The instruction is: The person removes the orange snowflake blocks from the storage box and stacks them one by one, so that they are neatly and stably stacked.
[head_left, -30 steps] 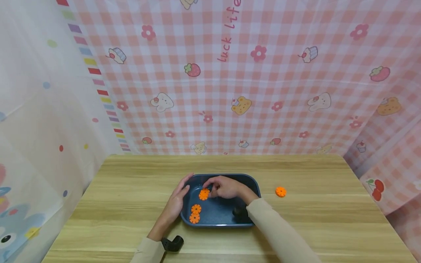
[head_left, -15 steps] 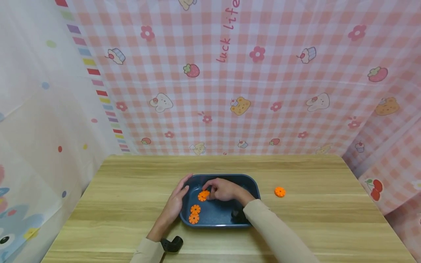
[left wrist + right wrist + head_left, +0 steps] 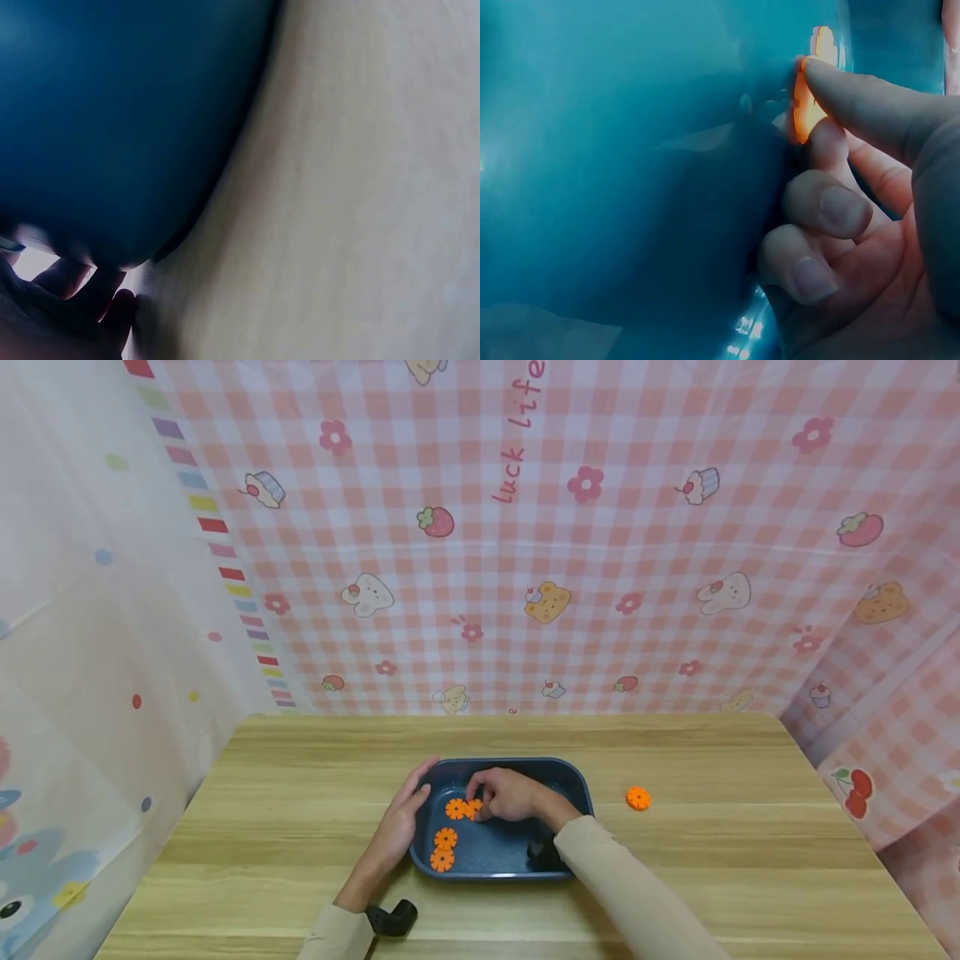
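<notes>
Nearest to us, a black wrist camera point(image 3: 392, 917) sits at the left cuff. Just past it the left hand point(image 3: 399, 818) holds the left side of a dark blue tray point(image 3: 491, 856): we see the thumb over the rim and fingers against the outer wall, presumably to stop the tray sliding on the wooden table point(image 3: 705, 877). Inside, a near disc point(image 3: 442, 866) and a second disc point(image 3: 446, 832) lie in the near left part, perhaps set aside as a pair.

Farther in, the right hand point(image 3: 508, 794) pinches a held disc point(image 3: 804, 112) between thumb and index finger, the other fingers curled in. We judge this fingertip hold suits so thin a piece, leaving most of its edge free towards the neighbouring disc point(image 3: 451, 810) at its left. The two meet or overlap; we cannot tell whether they interlock.

All these discs are bright orange, round and flat, with notched rims like snowflake building pieces; small dark centre holes show on those lying face up. Right of the tray, an outlying disc point(image 3: 638, 798) looks thicker, possibly stacked. Beyond hangs a pink checked cloth point(image 3: 450, 560).
</notes>
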The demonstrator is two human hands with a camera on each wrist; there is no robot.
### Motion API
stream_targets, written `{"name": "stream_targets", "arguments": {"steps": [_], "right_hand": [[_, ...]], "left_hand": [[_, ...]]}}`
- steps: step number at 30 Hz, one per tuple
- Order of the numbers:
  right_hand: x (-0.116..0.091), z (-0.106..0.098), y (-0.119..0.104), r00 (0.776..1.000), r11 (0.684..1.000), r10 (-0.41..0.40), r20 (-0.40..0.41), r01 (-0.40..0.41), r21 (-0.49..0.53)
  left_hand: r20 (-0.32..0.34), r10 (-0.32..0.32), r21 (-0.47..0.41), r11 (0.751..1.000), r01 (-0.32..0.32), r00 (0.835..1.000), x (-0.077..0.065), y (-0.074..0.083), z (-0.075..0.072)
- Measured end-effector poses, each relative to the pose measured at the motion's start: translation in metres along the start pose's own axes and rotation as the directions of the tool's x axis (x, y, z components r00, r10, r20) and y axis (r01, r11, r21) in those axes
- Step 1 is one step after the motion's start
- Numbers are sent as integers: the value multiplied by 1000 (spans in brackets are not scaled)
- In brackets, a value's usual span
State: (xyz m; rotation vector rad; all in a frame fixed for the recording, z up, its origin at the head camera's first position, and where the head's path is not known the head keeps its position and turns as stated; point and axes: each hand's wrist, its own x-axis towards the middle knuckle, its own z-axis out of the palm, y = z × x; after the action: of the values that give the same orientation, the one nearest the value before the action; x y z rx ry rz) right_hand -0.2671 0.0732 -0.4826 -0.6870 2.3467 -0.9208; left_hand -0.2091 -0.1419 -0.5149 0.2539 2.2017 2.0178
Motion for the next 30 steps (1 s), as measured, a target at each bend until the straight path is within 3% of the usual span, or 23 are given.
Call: {"name": "stream_targets", "arguments": {"steps": [30], "right_hand": [[-10, -2, -4, 999, 995, -5, 35, 8, -100]], "left_hand": [[9, 1, -1, 1000, -1, 1000, -1, 1, 1]]}}
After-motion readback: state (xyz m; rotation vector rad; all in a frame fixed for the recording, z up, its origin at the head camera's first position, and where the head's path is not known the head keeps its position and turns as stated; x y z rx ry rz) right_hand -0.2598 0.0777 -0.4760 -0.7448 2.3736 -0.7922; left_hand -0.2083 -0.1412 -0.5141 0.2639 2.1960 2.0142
